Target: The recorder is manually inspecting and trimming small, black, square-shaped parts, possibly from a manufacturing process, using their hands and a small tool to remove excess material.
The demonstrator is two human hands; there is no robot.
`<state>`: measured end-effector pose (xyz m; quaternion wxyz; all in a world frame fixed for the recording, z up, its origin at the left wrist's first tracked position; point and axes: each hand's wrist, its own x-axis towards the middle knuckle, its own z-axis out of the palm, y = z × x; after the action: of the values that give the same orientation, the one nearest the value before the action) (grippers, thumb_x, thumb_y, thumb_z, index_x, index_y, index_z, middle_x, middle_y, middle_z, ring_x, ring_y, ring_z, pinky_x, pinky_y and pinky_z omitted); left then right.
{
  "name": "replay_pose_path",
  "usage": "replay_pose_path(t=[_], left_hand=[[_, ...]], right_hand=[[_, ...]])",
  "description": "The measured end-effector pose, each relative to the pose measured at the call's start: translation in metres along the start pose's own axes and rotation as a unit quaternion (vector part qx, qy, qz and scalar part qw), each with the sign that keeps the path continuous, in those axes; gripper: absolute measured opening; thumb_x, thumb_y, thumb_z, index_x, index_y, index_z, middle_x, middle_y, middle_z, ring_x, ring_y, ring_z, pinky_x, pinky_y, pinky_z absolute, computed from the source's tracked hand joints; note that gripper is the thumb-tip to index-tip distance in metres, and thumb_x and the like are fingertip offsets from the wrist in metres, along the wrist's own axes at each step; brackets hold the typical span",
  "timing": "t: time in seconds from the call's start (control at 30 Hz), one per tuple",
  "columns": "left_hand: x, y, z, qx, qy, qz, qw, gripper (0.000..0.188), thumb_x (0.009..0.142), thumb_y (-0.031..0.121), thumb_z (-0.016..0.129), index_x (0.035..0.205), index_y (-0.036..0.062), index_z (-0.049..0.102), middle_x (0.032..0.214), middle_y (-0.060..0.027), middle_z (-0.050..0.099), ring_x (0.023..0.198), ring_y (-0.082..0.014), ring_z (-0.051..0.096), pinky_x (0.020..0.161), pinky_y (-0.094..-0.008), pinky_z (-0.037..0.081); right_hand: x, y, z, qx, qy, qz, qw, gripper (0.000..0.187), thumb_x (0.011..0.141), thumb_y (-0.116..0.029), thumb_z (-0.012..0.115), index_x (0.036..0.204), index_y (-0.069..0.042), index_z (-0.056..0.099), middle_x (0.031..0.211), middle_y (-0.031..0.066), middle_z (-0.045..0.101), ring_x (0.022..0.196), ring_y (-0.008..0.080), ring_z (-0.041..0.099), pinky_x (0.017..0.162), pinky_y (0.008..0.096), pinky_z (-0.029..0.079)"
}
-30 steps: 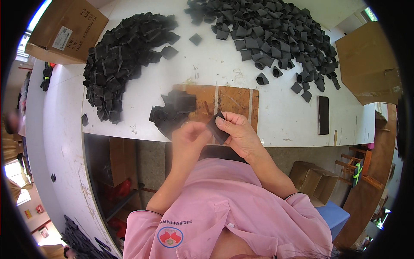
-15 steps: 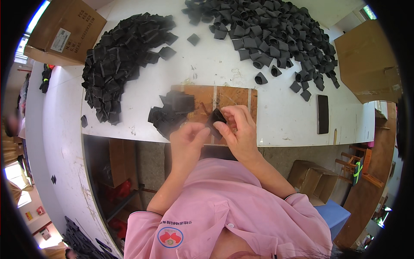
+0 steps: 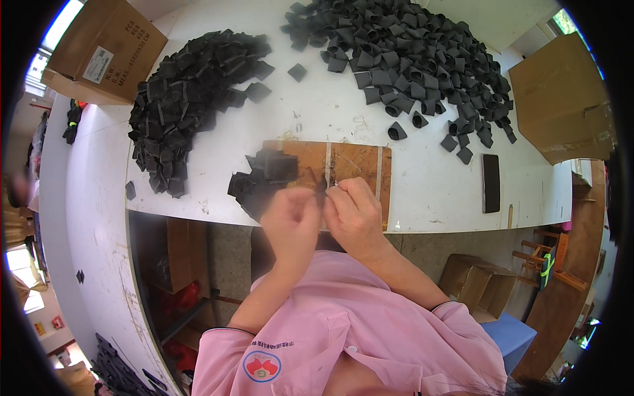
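Note:
Close together over a wooden board (image 3: 370,165), both hands meet fingertip to fingertip. My right hand (image 3: 355,212) is closed in a pinch on a small black fabric piece (image 3: 321,187), mostly hidden by the fingers. Beside it my left hand (image 3: 292,214), a little blurred, has its thumb and fingers pressed together at the same piece. Whether something else is between the left fingertips is hidden. Left of the hands, a small stack of flat black pieces (image 3: 254,185) overlaps the board's left part.
A heap of flat black pieces (image 3: 178,105) covers the table's left. Black tube-like folded pieces (image 3: 409,59) are piled at the far right. A dark phone (image 3: 491,183) lies right of the board. Cardboard boxes stand at the left (image 3: 105,56) and right (image 3: 561,99) edges.
My right hand has turned inward and lowered slightly, covering most of the black piece. Both hands have come together at the fingertips. The stack has not visibly changed.

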<state>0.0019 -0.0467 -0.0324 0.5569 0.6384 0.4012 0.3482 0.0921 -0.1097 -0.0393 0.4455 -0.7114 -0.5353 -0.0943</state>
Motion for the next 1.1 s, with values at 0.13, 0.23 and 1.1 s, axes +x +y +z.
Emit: replay_pose_path(t=[0.13,0.23,1.1], left_hand=[[0.016,0.015,-0.017,-0.427,-0.151,-0.256,0.854,0.020,0.072,-0.009,0.052,0.090,-0.0004,0.050,0.074,-0.0036,0.056,0.039,-0.0011,0.034,0.034,-0.0162,0.027],[0.013,0.017,-0.020,-0.363,-0.169,-0.218,0.890,0.023,0.070,-0.009,0.051,0.091,0.0002,0.049,0.073,-0.0020,0.052,0.042,-0.0009,0.035,0.036,-0.0164,0.027],[0.045,0.039,-0.024,-0.028,-0.100,0.234,0.967,0.043,0.076,0.010,0.061,0.116,-0.0020,0.048,0.105,-0.0128,0.055,0.101,-0.0195,0.049,0.083,-0.0296,0.039]], right_hand=[[0.002,0.007,0.002,0.090,0.031,0.098,0.991,0.014,0.065,0.007,0.056,0.078,0.001,0.056,0.074,0.0077,0.049,0.062,0.0191,0.051,0.050,0.0297,0.042],[0.004,0.014,-0.007,0.460,-0.106,0.329,0.818,0.005,0.078,-0.002,0.055,0.081,0.001,0.059,0.072,-0.0011,0.053,0.064,0.0046,0.046,0.051,0.0194,0.035],[0.070,0.007,-0.029,0.241,-0.080,0.151,0.955,0.025,0.077,-0.019,0.063,0.089,0.001,0.054,0.082,0.0079,0.050,0.065,0.0154,0.049,0.054,0.0261,0.042]])
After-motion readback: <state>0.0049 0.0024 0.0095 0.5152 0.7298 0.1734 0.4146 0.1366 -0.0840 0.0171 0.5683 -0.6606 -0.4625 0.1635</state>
